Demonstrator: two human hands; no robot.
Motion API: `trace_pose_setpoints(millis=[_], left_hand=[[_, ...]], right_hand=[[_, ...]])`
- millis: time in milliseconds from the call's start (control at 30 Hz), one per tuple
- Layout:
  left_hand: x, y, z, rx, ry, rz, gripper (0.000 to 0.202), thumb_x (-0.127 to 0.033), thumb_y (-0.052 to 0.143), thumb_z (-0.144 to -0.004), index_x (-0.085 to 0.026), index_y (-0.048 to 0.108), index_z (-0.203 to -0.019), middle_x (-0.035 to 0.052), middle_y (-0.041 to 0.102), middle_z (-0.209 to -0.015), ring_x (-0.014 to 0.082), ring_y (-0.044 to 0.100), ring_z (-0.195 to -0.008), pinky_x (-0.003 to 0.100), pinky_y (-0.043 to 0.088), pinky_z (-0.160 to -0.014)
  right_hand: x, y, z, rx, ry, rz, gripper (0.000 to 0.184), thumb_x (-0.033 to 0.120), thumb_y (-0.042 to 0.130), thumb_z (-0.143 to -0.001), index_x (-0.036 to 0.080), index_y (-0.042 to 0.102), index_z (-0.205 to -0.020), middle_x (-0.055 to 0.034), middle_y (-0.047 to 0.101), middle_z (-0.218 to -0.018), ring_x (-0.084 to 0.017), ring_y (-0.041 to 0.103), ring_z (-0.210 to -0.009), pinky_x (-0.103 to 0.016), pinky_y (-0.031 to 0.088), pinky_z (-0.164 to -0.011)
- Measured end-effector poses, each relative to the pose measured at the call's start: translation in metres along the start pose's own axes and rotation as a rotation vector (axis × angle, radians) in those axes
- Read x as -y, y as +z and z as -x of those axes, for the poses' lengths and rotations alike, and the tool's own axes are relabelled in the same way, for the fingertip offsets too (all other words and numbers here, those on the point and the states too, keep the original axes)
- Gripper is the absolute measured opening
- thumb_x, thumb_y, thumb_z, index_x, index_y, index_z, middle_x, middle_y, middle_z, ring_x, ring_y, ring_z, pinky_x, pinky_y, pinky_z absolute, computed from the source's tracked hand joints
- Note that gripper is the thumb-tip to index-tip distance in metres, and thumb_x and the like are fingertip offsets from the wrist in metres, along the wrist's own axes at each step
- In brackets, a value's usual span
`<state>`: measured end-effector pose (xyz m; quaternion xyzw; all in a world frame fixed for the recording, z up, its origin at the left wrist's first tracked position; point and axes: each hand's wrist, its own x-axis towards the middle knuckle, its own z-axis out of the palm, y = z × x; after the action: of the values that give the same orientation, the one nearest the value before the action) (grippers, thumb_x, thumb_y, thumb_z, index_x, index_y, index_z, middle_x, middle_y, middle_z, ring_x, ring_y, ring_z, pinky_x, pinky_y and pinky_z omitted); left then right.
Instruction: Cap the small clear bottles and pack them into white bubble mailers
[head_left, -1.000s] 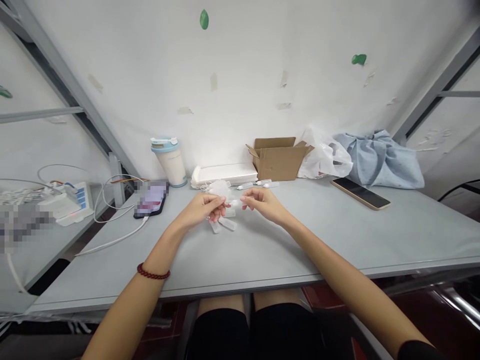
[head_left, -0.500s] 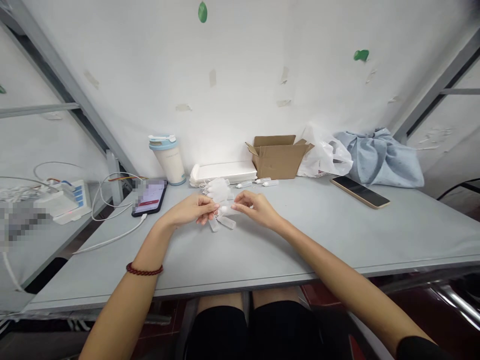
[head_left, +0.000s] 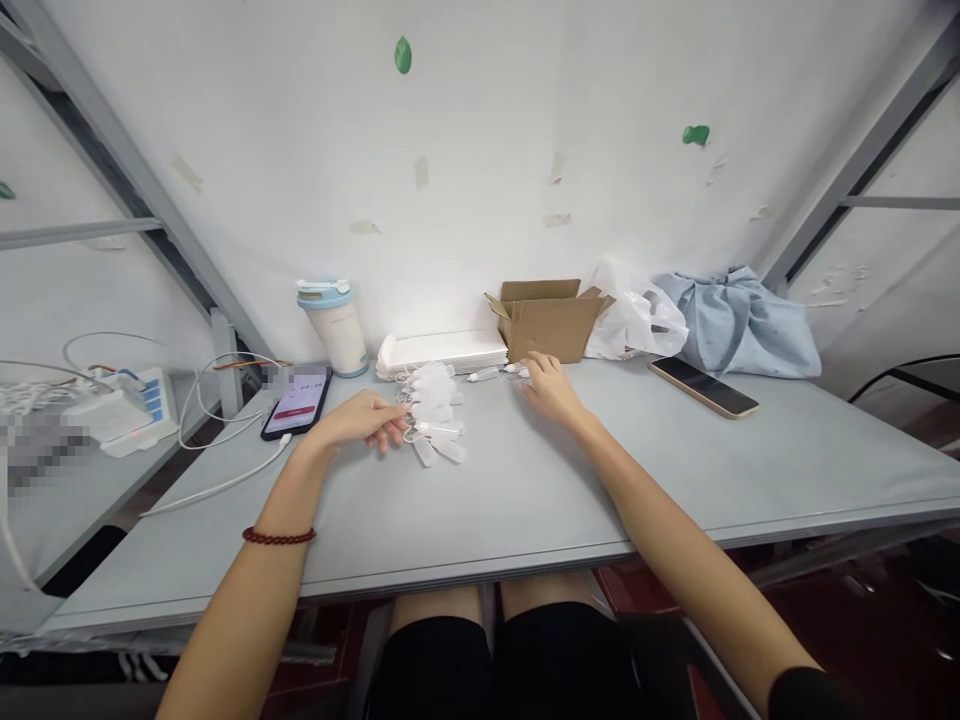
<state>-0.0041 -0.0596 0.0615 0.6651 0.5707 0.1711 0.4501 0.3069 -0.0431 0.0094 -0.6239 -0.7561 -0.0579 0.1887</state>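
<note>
Head view showed the left hand [head_left: 360,420] lying slack, fingers loose and holding nothing, its tips touching the near edge of the heap of clear packets [head_left: 435,415] on the table [head_left: 525,490]. The right hand [head_left: 550,385] was stretched over the loose white pieces [head_left: 487,374] just before the cardboard box [head_left: 547,325]; whether its fingers had pinched one could not be told. Judging by the layout, the heap looked like the finished share, with only those few pieces left. A charging phone [head_left: 296,402] lay left of the heap.

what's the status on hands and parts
Left hand open, beside pile of clear packets. Right hand at loose white pieces by cardboard box, grip unclear. Nothing blocking either.
</note>
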Motion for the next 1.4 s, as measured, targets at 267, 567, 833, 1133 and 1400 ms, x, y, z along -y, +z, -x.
trace_pose_setpoints(millis=[267,567,833,1133,1400], left_hand=[[0.005,0.000,-0.012,-0.368,0.026,0.083,0.034,-0.043,0.063,-0.066,-0.013,0.060,-0.049,0.0061,0.062,-0.047,0.0110,0.049,-0.033,0.020,0.030,-0.034],[0.004,0.005,-0.012,-0.474,0.156,0.051,0.037,-0.046,0.058,-0.071,-0.012,0.065,-0.058,0.0040,0.062,-0.048,0.0107,0.048,-0.038,0.022,0.034,-0.040],[-0.004,0.012,-0.008,-0.481,0.210,0.108,0.037,-0.046,0.055,-0.074,-0.012,0.065,-0.062,0.0025,0.059,-0.047,0.0102,0.048,-0.039,0.022,0.036,-0.044],[-0.018,0.029,0.000,-0.355,0.307,0.144,0.036,-0.045,0.055,-0.076,-0.012,0.064,-0.064,0.0002,0.056,-0.049,0.0080,0.045,-0.040,0.021,0.035,-0.045],[-0.026,0.036,0.008,-0.185,0.333,0.237,0.032,-0.043,0.058,-0.075,-0.013,0.065,-0.085,-0.0010,0.059,-0.060,0.0050,0.042,-0.040,0.019,0.033,-0.042]], right_hand=[[-0.009,0.007,-0.004,0.104,0.070,0.077,0.044,0.019,0.041,-0.086,0.015,0.041,-0.130,-0.0148,0.044,-0.133,-0.028,0.038,-0.118,-0.038,0.039,-0.086],[-0.005,-0.001,-0.003,0.161,0.157,0.132,0.036,0.012,0.040,-0.086,0.012,0.055,-0.118,-0.0176,0.050,-0.123,-0.030,0.044,-0.108,-0.037,0.036,-0.081],[-0.003,-0.011,0.002,0.206,0.146,0.097,0.031,0.003,0.044,-0.079,0.010,0.063,-0.103,-0.0196,0.058,-0.108,-0.031,0.047,-0.106,-0.037,0.035,-0.081],[0.030,-0.028,0.007,0.186,-0.015,-0.541,0.023,0.027,0.048,-0.084,0.015,0.066,-0.091,-0.0048,0.066,-0.091,-0.016,0.056,-0.082,-0.026,0.040,-0.073],[0.067,-0.036,0.024,0.371,-0.104,-1.176,0.027,0.037,0.056,-0.080,0.018,0.067,-0.095,-0.0031,0.066,-0.094,-0.016,0.056,-0.085,-0.030,0.041,-0.077]])
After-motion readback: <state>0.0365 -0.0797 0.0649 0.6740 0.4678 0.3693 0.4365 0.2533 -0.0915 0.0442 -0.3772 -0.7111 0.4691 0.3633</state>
